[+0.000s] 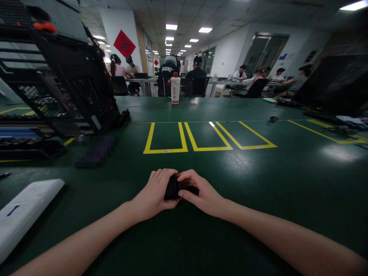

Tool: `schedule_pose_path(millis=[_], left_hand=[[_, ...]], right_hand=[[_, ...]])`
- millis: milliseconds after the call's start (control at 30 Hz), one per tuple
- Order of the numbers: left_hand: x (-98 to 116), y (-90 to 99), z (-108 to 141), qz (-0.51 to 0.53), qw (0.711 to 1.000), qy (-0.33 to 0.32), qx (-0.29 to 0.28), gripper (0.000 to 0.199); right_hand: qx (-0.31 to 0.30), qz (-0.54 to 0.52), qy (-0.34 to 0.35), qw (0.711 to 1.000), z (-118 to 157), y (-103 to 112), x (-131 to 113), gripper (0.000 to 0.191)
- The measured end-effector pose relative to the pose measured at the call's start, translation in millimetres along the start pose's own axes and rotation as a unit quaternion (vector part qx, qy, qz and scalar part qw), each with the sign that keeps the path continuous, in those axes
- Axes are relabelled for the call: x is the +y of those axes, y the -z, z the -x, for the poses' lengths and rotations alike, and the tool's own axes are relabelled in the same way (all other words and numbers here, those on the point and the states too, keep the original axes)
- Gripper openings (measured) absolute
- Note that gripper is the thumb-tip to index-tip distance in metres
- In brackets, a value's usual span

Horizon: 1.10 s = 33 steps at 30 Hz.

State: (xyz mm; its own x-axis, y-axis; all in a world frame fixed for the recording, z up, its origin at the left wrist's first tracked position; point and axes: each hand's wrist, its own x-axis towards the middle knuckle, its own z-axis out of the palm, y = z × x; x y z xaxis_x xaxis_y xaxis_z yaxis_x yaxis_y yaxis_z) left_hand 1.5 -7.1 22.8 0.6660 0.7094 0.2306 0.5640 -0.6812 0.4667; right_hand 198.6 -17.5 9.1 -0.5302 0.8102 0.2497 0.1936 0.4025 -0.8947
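Both hands meet at the middle of the green table (184, 237), around a small black object (171, 188) whose exact kind I cannot make out. My left hand (153, 189) wraps its fingers over the left part of it. From the other side, my right hand (202, 193) pinches the object's right part between thumb and fingers; a dark piece shows inside the curl of those fingers. Whether this is one part or two joined together, I cannot tell. Three yellow tape outlines (165, 151) lie on the table just beyond the hands.
At the left stands a black open computer case (83, 88), with a blurred dark item (97, 152) before it. A white box-like object (25, 211) lies near left. A white bottle (175, 90) stands at the far edge. Dark equipment (339, 84) is at right; people sit beyond.
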Motion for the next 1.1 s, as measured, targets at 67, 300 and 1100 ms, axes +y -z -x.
schedule_pose_path(millis=[67,300,1100], left_hand=[[-0.2,-0.4,0.4,-0.001,1.000,0.001,0.001,0.053],[-0.2,0.3,2.2,0.012,1.000,0.007,-0.008,0.055],[-0.2,0.8,1.6,0.015,1.000,0.017,-0.010,0.053]], right_hand=[[0.002,0.005,-0.009,1.000,-0.5,-0.2,-0.2,0.033],[-0.009,0.032,0.008,0.999,-0.4,2.5,-3.7,0.037],[-0.009,-0.014,0.011,1.000,1.1,2.0,-1.4,0.027]])
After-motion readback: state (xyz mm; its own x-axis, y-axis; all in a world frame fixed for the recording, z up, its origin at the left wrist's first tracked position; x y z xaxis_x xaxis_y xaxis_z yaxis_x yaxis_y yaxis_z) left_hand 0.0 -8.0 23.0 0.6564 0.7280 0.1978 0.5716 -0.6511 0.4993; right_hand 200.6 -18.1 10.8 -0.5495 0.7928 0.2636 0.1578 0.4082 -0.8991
